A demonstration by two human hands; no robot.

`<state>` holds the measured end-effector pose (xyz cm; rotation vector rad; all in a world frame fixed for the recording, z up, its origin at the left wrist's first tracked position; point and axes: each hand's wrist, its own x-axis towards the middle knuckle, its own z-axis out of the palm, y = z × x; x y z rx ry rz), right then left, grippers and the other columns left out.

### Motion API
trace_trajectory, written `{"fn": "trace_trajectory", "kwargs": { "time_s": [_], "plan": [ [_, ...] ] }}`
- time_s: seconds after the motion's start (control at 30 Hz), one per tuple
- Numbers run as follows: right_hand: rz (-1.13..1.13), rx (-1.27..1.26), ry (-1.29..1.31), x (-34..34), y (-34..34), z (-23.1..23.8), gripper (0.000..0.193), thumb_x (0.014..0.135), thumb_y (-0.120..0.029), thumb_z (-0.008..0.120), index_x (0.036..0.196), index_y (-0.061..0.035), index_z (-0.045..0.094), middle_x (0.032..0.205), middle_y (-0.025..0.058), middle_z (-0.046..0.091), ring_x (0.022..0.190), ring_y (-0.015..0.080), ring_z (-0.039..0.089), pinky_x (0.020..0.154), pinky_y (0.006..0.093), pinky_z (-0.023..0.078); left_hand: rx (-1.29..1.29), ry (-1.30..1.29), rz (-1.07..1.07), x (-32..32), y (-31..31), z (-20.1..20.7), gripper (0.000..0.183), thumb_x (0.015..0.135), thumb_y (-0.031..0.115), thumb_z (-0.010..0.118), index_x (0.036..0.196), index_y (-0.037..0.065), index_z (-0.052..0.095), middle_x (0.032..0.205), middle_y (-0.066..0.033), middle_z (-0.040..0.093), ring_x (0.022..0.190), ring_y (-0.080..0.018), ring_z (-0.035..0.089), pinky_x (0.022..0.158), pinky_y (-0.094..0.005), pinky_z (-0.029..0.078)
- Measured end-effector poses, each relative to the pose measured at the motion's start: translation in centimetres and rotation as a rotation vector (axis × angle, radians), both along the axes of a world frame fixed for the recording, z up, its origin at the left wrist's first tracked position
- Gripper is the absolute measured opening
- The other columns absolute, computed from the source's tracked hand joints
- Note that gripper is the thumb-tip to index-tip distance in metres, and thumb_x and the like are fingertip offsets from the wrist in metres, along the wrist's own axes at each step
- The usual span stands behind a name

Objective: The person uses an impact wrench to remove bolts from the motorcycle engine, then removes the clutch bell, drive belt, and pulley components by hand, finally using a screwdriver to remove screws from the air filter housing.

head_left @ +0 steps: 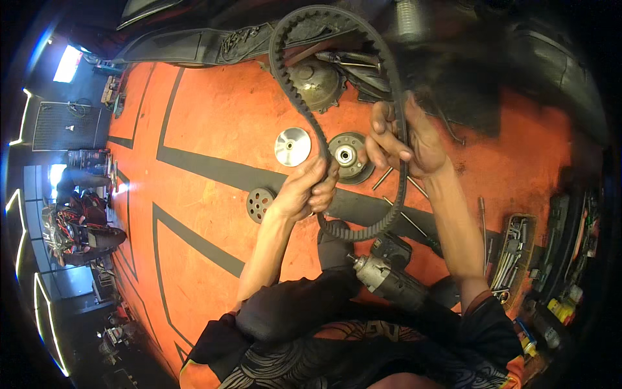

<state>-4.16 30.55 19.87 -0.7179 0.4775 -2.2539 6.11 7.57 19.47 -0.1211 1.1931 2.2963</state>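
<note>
A black toothed drive belt (363,232) hangs in a long loop in front of me, its ribs facing inward. My left hand (306,188) is closed round the belt's left side. On the other side, my right hand (414,139) has the belt running across its curled fingers, and its grip looks looser. Beyond my left hand, a shiny silver pulley disc (291,148) lies on the floor. Between my hands a dark round pulley assembly (350,170) with a bright hub shows through the loop. A grey round plate with holes (260,204) is beside my left wrist.
Close to my body is a cordless impact wrench (389,279). A metal cover (315,84) lies beyond the loop, near a long dark panel (175,48) holding small bolts. At right is a tray of wrenches (512,249). A motorcycle (84,227) stands far left on the orange floor (214,123).
</note>
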Motion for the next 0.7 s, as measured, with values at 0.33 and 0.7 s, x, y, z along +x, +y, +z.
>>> {"fn": "trace_trajectory", "kwargs": {
  "time_s": [0.33,0.7],
  "plan": [
    [0.213,0.674,0.444,5.9,-0.4,3.1,0.039,0.107,-0.033,0.052,0.090,0.0016,0.060,0.061,0.0007,0.052,0.058,0.0107,0.062,0.056,0.0287,0.051,-0.462,-0.252,0.738,-4.5,-5.4,-8.6,0.032,0.105,0.038,0.054,0.087,0.012,0.053,0.067,0.0021,0.048,0.050,-0.0093,0.040,0.045,-0.0284,0.034],
    [-0.243,1.025,0.012,6.4,0.2,-8.5,0.039,0.107,-0.038,0.051,0.097,-0.0024,0.063,0.077,0.0010,0.058,0.068,0.0109,0.061,0.063,0.0260,0.045,-1.004,0.552,1.194,-3.0,-6.9,-1.6,0.023,0.108,0.024,0.048,0.107,0.001,0.045,0.075,-0.0031,0.049,0.055,-0.0090,0.050,0.049,-0.0266,0.043]
  ]
}}
